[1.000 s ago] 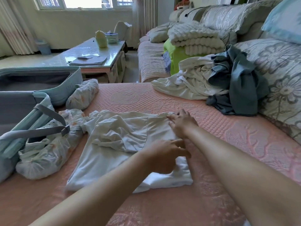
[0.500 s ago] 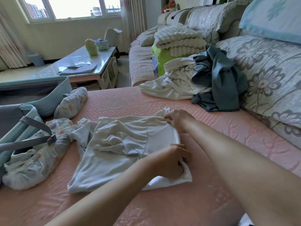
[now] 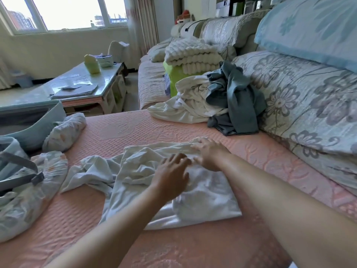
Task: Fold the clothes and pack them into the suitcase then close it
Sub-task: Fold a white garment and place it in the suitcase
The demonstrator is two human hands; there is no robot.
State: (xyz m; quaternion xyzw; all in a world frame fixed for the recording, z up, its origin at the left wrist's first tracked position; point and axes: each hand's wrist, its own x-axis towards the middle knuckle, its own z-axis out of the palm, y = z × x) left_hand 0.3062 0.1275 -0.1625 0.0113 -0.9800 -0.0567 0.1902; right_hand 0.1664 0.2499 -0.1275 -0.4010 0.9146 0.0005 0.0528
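A: Well, how do the fingers lie?

B: Straight on both hands. The left hand [image 3: 172, 176] has its fingers [image 3: 178, 158] fanned wide. They are smeared by motion blur, so I cannot tell whether they touch the cloth or hang just over it. The right hand [image 3: 208, 154] lays its fingers [image 3: 201, 142] flat on the far edge of the white garment [image 3: 135, 171], gripping nothing.

A: And the garment itself?

B: It is at the centre of the frame, half folded and rumpled on the pink quilted cover [image 3: 135, 130]. One loose end trails toward the left. Both forearms cross its near side and hide part of it.

A: The suitcase?

B: The suitcase [image 3: 44, 120] is at the left edge, teal and open, cut off by the frame. Only part of its wall and a grey strap [image 3: 23, 180] show. A floral garment [image 3: 32, 200] spills from it onto the cover, and a rolled floral bundle [image 3: 65, 130] lies just beside the wall.

A: More clothes?

B: Right of centre and higher up there is a white heap [image 3: 189, 105] with a grey-blue garment [image 3: 237, 105] thrown over it. The heap leans against a floral cushion [image 3: 299, 97].

A: Any writing or labels?

B: Papers [image 3: 75, 89] lie on the coffee table [image 3: 100, 78] in the upper left, their print too small to read. The boxes [image 3: 226, 6] along the top edge, right of centre, are too blurred as well.
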